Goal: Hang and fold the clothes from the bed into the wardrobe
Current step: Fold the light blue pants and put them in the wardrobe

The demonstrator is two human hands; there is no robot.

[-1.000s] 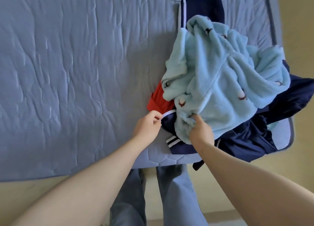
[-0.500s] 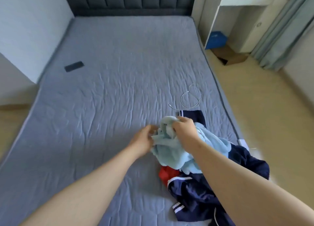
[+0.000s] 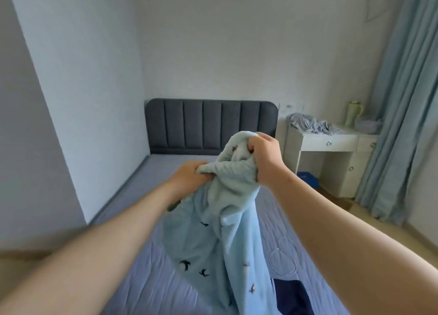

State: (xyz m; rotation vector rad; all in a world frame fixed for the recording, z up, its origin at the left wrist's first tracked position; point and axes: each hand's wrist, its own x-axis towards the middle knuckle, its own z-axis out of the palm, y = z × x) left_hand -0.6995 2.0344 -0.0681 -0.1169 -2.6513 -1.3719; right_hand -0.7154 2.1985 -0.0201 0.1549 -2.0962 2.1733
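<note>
While both hands grip it, a pale blue fleece hangs above the bed.
Left hand and right hand each curl fingers round bunched fabric.

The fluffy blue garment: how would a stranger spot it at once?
Look over the bed, before the dark headboard. The left hand and right hand hold the garment up. It is pale blue fleece with small birds, unlike the plain navy garment lying below.
</note>
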